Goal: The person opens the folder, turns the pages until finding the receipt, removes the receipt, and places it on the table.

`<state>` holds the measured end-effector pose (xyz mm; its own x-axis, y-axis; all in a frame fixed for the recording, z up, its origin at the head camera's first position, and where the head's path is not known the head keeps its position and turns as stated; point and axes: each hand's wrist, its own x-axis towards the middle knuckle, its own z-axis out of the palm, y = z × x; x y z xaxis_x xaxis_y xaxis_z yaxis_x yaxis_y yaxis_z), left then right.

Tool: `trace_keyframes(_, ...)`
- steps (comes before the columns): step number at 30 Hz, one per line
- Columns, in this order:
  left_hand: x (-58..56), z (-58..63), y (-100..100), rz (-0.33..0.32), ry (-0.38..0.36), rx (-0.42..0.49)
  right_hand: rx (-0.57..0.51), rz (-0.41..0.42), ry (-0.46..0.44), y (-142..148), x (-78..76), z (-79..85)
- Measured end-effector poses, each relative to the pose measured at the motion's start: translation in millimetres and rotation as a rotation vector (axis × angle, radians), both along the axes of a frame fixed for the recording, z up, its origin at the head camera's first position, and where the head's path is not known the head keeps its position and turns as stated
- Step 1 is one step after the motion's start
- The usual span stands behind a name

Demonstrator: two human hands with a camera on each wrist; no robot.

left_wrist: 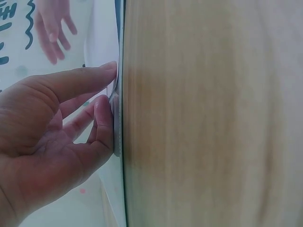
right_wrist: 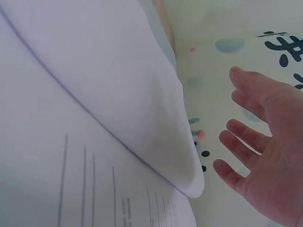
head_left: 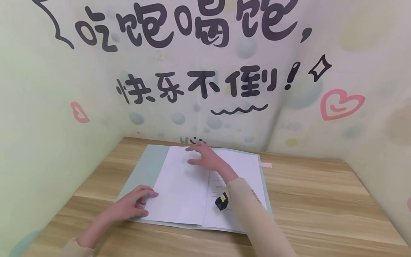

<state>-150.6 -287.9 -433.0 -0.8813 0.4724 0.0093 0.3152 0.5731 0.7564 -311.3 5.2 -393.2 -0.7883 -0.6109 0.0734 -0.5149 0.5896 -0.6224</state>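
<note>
A booklet (head_left: 179, 200) with a pale blue cover (head_left: 144, 166) lies open on the wooden table, its left page white and its right page printed with lines. At the left page's edge rests my left hand (head_left: 130, 203), fingers bent loosely; in the left wrist view its thumb and fingertips touch the paper and cover edge. My right hand (head_left: 207, 159) hovers over the upper middle of the booklet, fingers spread and holding nothing. In the right wrist view, a white page (right_wrist: 156, 109) bulges up from the fold beside the right hand (right_wrist: 270, 137).
A pink tab (head_left: 265, 165) sticks out from the booklet's right side. Next to the right sleeve is a small black thing (head_left: 221, 202) with a yellow patch. The wooden table (head_left: 321, 200) meets a printed wall (head_left: 224, 125) behind and side walls.
</note>
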Motion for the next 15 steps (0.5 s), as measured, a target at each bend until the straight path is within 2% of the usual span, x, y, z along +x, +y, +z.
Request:
trace_keyframes(7, 0.5, -0.2, 0, 0.0, -0.007, 0.009, -0.06, -0.099, -0.001, 33, 0.0, 7.6)
trace_keyframes(15, -0.6, -1.5, 0, 0.012, -0.006, -0.003, -0.12, -0.159, 0.035, 78, -2.2, 8.6)
